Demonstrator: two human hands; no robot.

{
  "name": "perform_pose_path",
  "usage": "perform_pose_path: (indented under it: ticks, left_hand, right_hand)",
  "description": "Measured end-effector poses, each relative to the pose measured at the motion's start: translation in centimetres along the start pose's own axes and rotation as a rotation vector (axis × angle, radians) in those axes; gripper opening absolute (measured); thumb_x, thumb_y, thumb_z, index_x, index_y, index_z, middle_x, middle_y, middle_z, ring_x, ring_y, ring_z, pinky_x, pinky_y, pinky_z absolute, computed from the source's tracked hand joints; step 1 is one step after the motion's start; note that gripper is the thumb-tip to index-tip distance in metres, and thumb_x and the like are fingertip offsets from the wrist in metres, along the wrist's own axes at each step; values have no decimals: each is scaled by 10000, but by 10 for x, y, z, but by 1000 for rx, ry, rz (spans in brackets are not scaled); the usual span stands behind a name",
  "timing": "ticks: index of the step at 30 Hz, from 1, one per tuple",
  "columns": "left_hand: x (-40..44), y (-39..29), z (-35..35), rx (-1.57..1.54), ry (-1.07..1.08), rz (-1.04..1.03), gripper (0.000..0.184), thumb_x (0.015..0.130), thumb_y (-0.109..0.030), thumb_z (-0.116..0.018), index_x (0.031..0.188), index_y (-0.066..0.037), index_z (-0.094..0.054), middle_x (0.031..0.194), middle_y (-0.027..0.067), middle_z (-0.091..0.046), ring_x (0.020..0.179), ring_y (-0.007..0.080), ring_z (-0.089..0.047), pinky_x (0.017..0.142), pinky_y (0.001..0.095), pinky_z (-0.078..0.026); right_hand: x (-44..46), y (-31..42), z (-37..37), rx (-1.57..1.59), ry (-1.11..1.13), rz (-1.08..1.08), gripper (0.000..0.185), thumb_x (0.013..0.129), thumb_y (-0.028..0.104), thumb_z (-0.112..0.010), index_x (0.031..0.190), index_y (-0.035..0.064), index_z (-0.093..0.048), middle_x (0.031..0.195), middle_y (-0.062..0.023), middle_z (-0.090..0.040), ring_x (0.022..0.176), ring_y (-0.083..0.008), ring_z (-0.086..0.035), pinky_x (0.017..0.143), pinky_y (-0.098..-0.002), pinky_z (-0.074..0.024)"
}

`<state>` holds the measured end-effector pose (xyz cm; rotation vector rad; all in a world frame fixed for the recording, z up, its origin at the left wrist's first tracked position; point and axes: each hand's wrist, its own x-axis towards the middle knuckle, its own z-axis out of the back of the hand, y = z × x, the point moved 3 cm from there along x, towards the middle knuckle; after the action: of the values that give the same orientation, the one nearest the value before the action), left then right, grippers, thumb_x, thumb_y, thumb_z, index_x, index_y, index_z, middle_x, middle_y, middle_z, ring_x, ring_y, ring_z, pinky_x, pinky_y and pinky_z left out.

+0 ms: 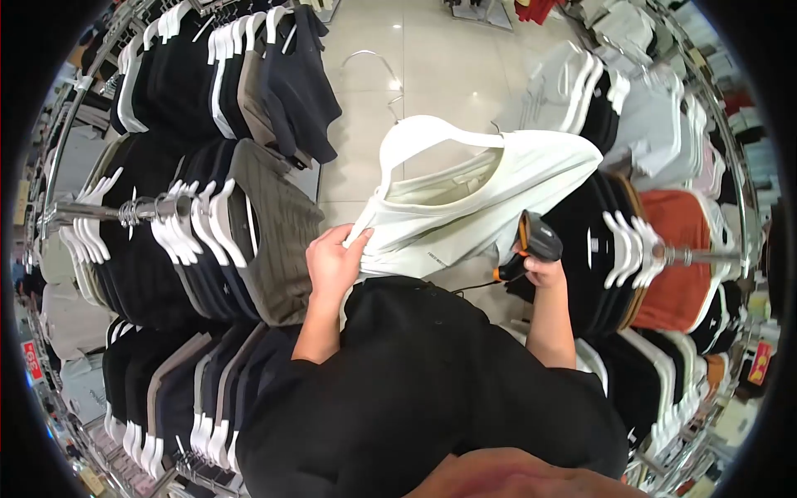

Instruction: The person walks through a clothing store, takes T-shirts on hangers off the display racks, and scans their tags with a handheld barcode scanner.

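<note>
In front of my body, a pale off-white shirt [465, 216] hangs tilted on a white hanger [419, 137] with a metal hook. My left hand [332, 259] is closed on the left shoulder of the shirt and the hanger's end. In my right hand [541, 270] is a black and orange barcode scanner [540, 241], gripped by its handle. The scanner sits just beside the shirt's lower right side, and a dark cable runs from it toward my body. Small dark lettering shows on the shirt's fabric.
Racks of dark clothes [274, 224] on white hangers stand close on my left. On the right, a metal rail [697, 256] carries black shirts and a rust-orange garment [674, 241]; grey shirts [656, 124] hang farther off. A tiled floor aisle [365, 100] runs between the racks.
</note>
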<state>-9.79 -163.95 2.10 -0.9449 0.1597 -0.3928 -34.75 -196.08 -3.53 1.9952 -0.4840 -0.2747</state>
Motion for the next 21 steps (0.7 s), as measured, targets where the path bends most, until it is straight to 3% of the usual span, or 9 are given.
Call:
perform_pose_path:
  ticks: [1, 6, 16, 21]
  left_hand:
    - [21, 4, -5, -22, -24, -8, 289, 845, -269, -817, 977, -15, -775, 836, 184, -715, 737, 308, -695, 709, 359, -525]
    - [119, 10, -15, 23, -16, 55, 341, 861, -342, -801, 986, -25, -781, 793, 172, -700, 702, 321, -677, 685, 366, -515]
    - [293, 1, -53, 68, -4, 122, 316, 863, -317, -805, 993, -30, -783, 820, 165, -733, 717, 285, -704, 702, 356, -527]
    - [373, -18, -74, 138, -86, 128, 326, 863, -315, -806, 1003, -22, -780, 865, 176, -740, 754, 294, -716, 717, 359, -534]
  right_hand:
    - [19, 5, -8, -48, -48, -62, 684, 668, 0, -861, 1304, -14, -609, 1143, -83, -705, 1027, -233, -679, 930, -372, -533]
    - [107, 7, -4, -322, -321, -58, 663, 733, -60, -809, 1357, -27, -587, 1217, -84, -701, 1099, -193, -662, 999, -352, -502]
    - [266, 11, 44, -242, -375, -54, 536, 756, -84, -785, 1269, -12, -648, 1107, -75, -716, 979, -183, -679, 886, -330, -533]
    - [384, -2, 101, -44, -443, 22, 511, 788, -77, -750, 1277, 24, -640, 1122, -60, -683, 1050, -187, -636, 963, -334, -478]
